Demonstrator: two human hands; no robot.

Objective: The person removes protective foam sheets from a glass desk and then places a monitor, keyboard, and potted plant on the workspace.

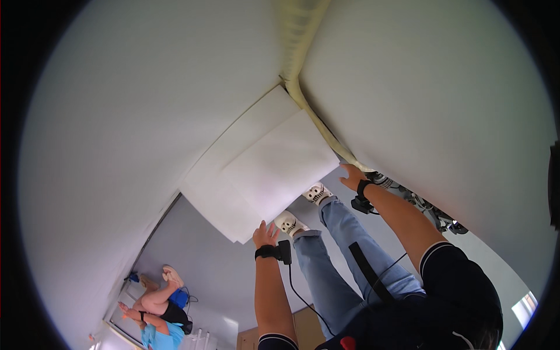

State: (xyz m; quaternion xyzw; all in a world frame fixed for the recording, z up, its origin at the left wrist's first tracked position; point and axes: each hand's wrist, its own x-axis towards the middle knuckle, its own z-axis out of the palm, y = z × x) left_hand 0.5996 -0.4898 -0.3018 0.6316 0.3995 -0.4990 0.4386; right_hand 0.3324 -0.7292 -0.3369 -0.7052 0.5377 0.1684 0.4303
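Note:
A large plain white sheet [286, 154] lies over a white board or second sheet [219, 204] in the corner between two walls. My left hand [266, 234] is at the sheet's near left corner, its fingers apart and the fingertips close to the edge. At the near right corner, my right hand [352, 176] has its fingers spread and curved toward the sheet. Whether either set of fingertips touches the edge is hard to tell. Both wrists carry a black strap with a small black device.
A pale yellow ribbed hose [304, 99] runs down the wall corner and along the sheet's right side. Dark tangled equipment [417, 204] is beyond my right forearm. My shoes [290, 223] stand just below the sheet. Another person in blue [160, 329] sits at lower left.

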